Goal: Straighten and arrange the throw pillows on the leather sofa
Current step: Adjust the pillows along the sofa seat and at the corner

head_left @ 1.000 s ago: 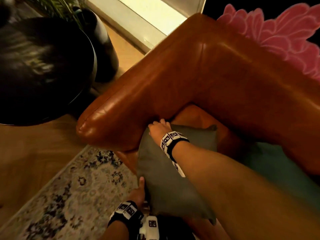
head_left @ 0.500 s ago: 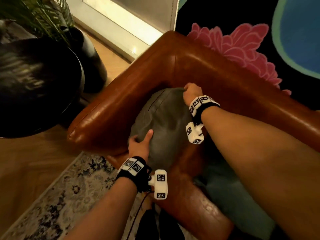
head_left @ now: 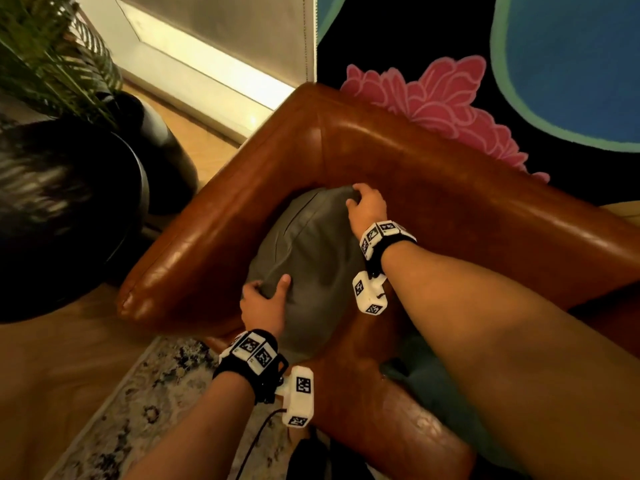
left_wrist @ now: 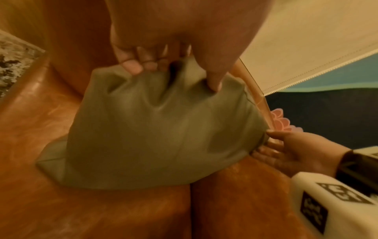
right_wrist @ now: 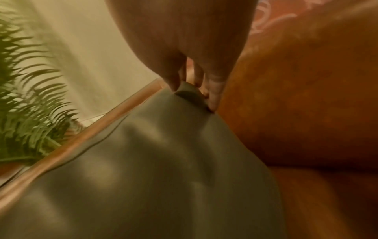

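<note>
A grey-green throw pillow point(head_left: 311, 258) stands in the corner of the brown leather sofa point(head_left: 415, 174), leaning against the armrest. My left hand point(head_left: 263, 299) grips its near top corner, fingers and thumb bunching the fabric point(left_wrist: 163, 80). My right hand point(head_left: 367, 206) pinches the far top corner point(right_wrist: 190, 93) by the backrest. A teal pillow point(head_left: 433, 386) lies on the seat under my right forearm, mostly hidden.
A dark round side table point(head_left: 62, 216) and a potted fern point(head_left: 45, 57) stand left of the armrest. A patterned rug point(head_left: 145, 410) covers the wooden floor in front. A black tapestry with a pink flower point(head_left: 433, 98) hangs behind the sofa.
The pillow was lifted from the seat and set upright in the sofa corner. Since half a second ago the hands shifted only slightly; both now grasp its top corners.
</note>
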